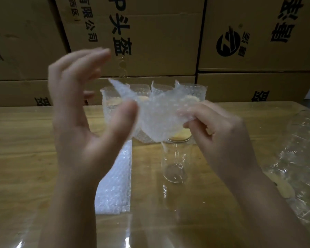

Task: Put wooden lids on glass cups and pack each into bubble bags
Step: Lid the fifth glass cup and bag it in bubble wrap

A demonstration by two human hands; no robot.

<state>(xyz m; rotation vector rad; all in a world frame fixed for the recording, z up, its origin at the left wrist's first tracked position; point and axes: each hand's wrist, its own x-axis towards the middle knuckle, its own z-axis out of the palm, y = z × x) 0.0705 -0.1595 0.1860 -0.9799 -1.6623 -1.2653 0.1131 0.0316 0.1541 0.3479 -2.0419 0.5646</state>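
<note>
My right hand (217, 129) pinches a clear bubble bag (156, 113) by its right edge, holding it up above the table. My left hand (82, 111) is raised to the left of the bag with straight, spread fingers; its thumb is close to the bag's left edge, and I cannot tell if it touches. Below the bag stands a glass cup (175, 161) with a wooden lid (179, 137) on top, partly hidden by the bag. Behind the held bag, several cups packed in bubble bags (113, 104) stand in a row.
A flat stack of bubble bags (115, 185) lies on the wooden table (25, 140) by my left forearm. Clear plastic packaging with more glassware (301, 158) sits at the right edge. Stacked cardboard boxes (150, 42) form a wall behind the table.
</note>
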